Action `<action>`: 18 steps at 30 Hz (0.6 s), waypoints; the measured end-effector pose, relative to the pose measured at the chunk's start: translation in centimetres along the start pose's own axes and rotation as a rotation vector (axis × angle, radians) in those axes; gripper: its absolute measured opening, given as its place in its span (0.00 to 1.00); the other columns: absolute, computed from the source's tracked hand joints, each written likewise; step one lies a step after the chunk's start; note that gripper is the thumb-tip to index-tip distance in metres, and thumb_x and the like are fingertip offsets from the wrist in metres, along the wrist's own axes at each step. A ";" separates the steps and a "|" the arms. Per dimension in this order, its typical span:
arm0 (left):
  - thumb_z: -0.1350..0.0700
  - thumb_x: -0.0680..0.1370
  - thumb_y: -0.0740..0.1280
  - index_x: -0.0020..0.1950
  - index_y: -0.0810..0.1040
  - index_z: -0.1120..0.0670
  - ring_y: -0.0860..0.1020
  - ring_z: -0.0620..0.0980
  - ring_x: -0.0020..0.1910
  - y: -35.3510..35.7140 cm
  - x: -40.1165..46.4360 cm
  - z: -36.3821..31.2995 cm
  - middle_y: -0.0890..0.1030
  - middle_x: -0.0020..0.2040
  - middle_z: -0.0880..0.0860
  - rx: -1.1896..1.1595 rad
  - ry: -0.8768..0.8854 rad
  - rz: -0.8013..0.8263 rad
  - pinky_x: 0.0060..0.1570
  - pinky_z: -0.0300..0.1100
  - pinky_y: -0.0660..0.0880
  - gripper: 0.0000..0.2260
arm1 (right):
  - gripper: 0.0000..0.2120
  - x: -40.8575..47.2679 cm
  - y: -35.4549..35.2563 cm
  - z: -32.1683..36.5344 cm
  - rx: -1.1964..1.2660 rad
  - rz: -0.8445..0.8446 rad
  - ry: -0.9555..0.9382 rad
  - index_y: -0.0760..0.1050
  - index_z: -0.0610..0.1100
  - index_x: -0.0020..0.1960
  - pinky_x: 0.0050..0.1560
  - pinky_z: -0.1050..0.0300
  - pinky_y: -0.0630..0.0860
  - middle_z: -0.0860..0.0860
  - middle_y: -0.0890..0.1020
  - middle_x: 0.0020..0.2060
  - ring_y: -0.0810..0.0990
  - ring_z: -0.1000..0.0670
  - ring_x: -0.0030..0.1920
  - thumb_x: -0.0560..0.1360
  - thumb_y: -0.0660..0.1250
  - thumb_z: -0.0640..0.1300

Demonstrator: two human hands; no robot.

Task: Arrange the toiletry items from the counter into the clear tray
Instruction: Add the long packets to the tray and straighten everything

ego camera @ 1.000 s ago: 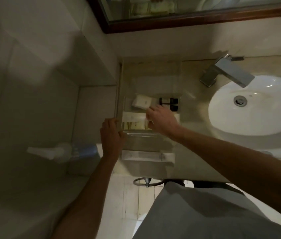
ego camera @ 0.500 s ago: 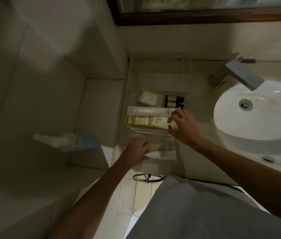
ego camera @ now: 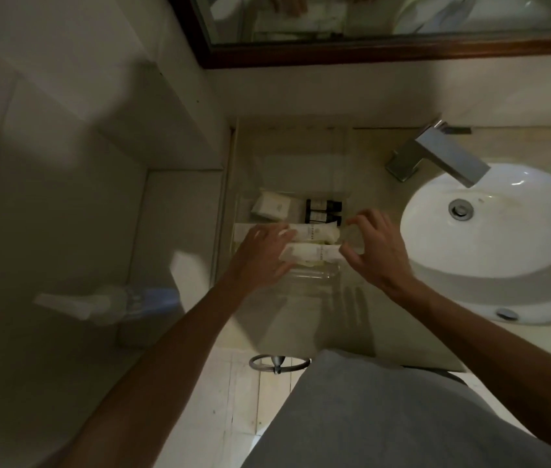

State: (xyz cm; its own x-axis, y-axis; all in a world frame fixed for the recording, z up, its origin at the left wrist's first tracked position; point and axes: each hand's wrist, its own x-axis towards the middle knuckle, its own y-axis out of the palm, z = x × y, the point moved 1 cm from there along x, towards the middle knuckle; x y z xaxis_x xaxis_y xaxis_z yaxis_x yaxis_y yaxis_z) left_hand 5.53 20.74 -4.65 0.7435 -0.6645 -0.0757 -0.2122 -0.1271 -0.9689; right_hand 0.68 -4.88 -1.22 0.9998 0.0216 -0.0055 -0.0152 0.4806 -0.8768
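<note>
Dim bathroom, beige stone counter [ego camera: 385, 332] beside a white oval sink [ego camera: 503, 244] with a square chrome tap [ego camera: 443, 153]; dark-framed mirror above.

Clear plastic tray [ego camera: 314, 275] sits on the counter near the left wall, hard to read against the stone. Inside it, beyond the fingertips: a white folded sachet [ego camera: 270, 207] and a pair of small dark bottles [ego camera: 323, 211]. Nearer, two cream-white tubes lie side by side lengthwise across the tray.

Left hand [ego camera: 260, 255] rests over the left ends of both tubes, fingers bent around the nearer cream-white tube [ego camera: 314, 254]; it appears to hold or press that tube, though whether the tube is already set down I cannot tell. The farther cream-white tube [ego camera: 314, 233] lies just past the left fingertips.

Right hand [ego camera: 373, 244] is at the tubes' right ends, fingers spread and holding nothing; thumb and forefinger bracket the tray's right side, the nearer tube's end just beside the thumb.

Counter in front of the tray shows no loose items, so the job looks near its end.

Risks, as judged:
- Tray is light and transparent; a push from either hand could slide it toward the sink or wall.
- Tubes are round and may roll onto each other when let go.
- Right fingers near the dark bottles could knock them over.
</note>
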 end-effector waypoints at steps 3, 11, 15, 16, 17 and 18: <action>0.36 0.75 0.63 0.75 0.64 0.52 0.62 0.54 0.73 0.2 -0.1 1.0 0.63 0.75 0.54 0.005 -0.126 -0.020 0.72 0.51 0.60 0.33 | 0.29 0.5 1.5 1.0 -0.058 0.115 0.003 0.65 0.46 0.73 0.66 0.47 0.69 0.46 0.69 0.70 0.67 0.46 0.67 0.76 0.64 0.57; 0.32 0.78 0.52 0.80 0.47 0.51 0.43 0.52 0.79 2.3 0.6 2.1 0.45 0.81 0.52 0.008 -0.310 0.072 0.76 0.51 0.43 0.37 | 0.30 0.4 8.0 2.7 -0.281 0.369 -0.266 0.44 0.47 0.80 0.77 0.42 0.48 0.45 0.46 0.80 0.43 0.44 0.79 0.84 0.45 0.58; 0.31 0.78 0.51 0.80 0.45 0.50 0.41 0.52 0.79 3.0 0.7 1.8 0.43 0.80 0.52 0.002 -0.373 0.054 0.75 0.51 0.42 0.37 | 0.31 -1.9 8.7 1.9 -0.320 0.381 -0.240 0.47 0.44 0.80 0.78 0.44 0.45 0.42 0.46 0.79 0.43 0.43 0.79 0.83 0.44 0.60; 0.31 0.78 0.50 0.80 0.46 0.50 0.41 0.52 0.79 3.1 0.9 1.8 0.43 0.81 0.52 0.000 -0.385 0.053 0.75 0.52 0.42 0.37 | 0.31 -2.5 8.8 1.9 -0.323 0.373 -0.236 0.48 0.43 0.80 0.77 0.45 0.43 0.41 0.47 0.79 0.44 0.43 0.79 0.83 0.44 0.59; 0.31 0.78 0.50 0.80 0.46 0.50 0.42 0.52 0.79 3.1 1.1 1.9 0.43 0.81 0.52 -0.003 -0.395 0.051 0.75 0.52 0.43 0.37 | 0.31 -3.0 8.9 2.0 -0.328 0.371 -0.233 0.49 0.42 0.80 0.77 0.46 0.42 0.41 0.48 0.79 0.45 0.42 0.79 0.83 0.45 0.59; 0.31 0.78 0.50 0.80 0.47 0.50 0.42 0.52 0.79 3.2 1.3 1.8 0.44 0.81 0.52 -0.005 -0.407 0.050 0.75 0.52 0.43 0.37 | 0.31 -3.4 9.1 2.1 -0.335 0.374 -0.223 0.50 0.42 0.80 0.77 0.46 0.41 0.41 0.48 0.79 0.45 0.43 0.79 0.83 0.47 0.58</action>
State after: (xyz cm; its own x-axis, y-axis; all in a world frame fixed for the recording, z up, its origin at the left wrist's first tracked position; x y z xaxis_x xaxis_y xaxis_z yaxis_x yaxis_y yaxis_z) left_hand 6.96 20.85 -8.25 0.9220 -0.3248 -0.2109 -0.2570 -0.1060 -0.9606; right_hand -2.91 1.25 -8.13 0.8991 0.3399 -0.2759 -0.3263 0.1003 -0.9399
